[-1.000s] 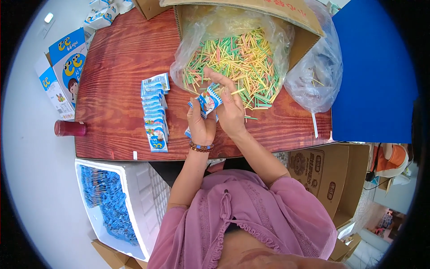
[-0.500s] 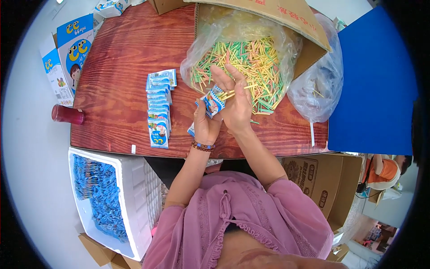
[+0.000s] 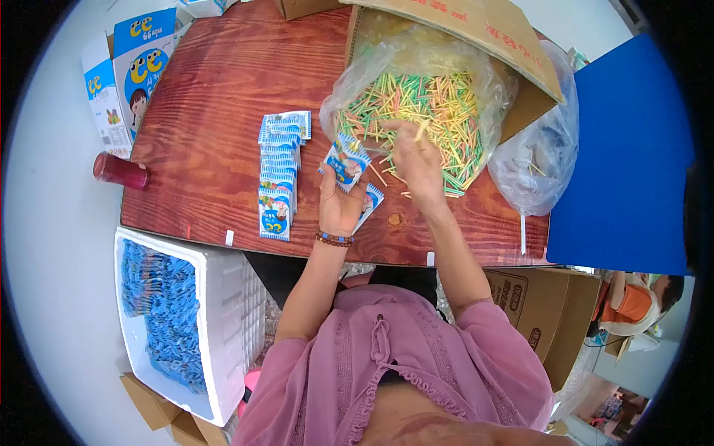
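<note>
My left hand (image 3: 341,202) is closed on a small blue-and-white packet (image 3: 346,161), tilted up, with yellow stick tips at its upper edge. A second packet (image 3: 370,204) sticks out beside the fingers of the same hand. My right hand (image 3: 419,160) is over the near side of a heap of thin coloured sticks (image 3: 428,97) in green, yellow and pink. Its fingers are bent, and a yellow stick (image 3: 422,132) shows at the fingertips. Left of my left hand, several matching packets (image 3: 277,178) lie overlapped in a column on the table.
The heap spills from a clear plastic bag inside a tipped cardboard box (image 3: 513,44). Another clear bag (image 3: 539,163) lies right of it. A red jar (image 3: 121,171) and a printed carton (image 3: 137,74) are at the left. A white foam box (image 3: 212,312) of blue packets stands below.
My right hand has left the packet's mouth and moved right, onto the sticks. My left hand still holds the packet; the second packet beneath it now shows on the right side.
</note>
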A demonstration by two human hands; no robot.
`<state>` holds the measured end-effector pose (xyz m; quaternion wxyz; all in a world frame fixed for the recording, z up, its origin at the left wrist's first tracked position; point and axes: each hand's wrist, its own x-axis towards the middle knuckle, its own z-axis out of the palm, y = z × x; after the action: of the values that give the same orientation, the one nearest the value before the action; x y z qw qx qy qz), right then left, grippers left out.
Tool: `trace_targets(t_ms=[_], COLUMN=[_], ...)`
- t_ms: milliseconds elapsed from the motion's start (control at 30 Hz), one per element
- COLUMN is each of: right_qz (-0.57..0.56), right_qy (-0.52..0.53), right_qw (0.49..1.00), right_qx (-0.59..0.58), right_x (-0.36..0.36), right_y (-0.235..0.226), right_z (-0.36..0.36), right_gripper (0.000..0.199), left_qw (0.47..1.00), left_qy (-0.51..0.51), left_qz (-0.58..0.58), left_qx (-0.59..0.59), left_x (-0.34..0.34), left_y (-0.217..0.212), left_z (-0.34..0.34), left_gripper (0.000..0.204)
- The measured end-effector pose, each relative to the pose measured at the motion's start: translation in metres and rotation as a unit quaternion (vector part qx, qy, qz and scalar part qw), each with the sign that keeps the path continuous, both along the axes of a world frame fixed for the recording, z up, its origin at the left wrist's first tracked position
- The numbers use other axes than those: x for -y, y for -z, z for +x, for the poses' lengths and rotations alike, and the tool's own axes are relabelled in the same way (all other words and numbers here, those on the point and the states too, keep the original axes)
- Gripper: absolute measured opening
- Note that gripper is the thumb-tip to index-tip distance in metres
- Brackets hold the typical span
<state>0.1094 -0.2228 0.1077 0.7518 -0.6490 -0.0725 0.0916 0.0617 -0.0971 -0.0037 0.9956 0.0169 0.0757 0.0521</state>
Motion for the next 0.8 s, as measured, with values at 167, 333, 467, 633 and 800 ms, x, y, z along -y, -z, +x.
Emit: trace_targets(t_ms=[167,333,467,633,800], right_qz=[-0.204,-0.095,-0.220,-0.107,-0.244], right_qy=[-0.085,-0.158,-0.173,-0.272,-0.309], right_qw=[0.963,0.975,0.954,0.954,0.905], right_qx=[0.151,0.123,0.102,0.072,0.160], right_x=[-0.022,-0.034,-0.049,-0.080,-0.120], right_y=[0.009,0.006,0.010,0.030,0.081], right_z=[-0.008,-0.010,-0.021,-0.029,-0.037], right_gripper=[0.028,0.021,0.021,0.021,0.023], left_qw=[0.993,0.988,0.981,0.862,0.570], left_qy=[-0.038,-0.067,-0.104,-0.283,-0.328], left_qz=[0.109,0.135,0.140,0.375,0.704], left_qx=[-0.001,-0.024,-0.087,-0.191,-0.268], left_x=[-0.008,-0.022,-0.038,-0.057,-0.082], left_y=[-0.021,-0.030,-0.031,-0.038,-0.008], left_z=[-0.011,-0.026,-0.041,-0.088,-0.132], left_gripper=[0.046,0.033,0.024,0.035,0.043])
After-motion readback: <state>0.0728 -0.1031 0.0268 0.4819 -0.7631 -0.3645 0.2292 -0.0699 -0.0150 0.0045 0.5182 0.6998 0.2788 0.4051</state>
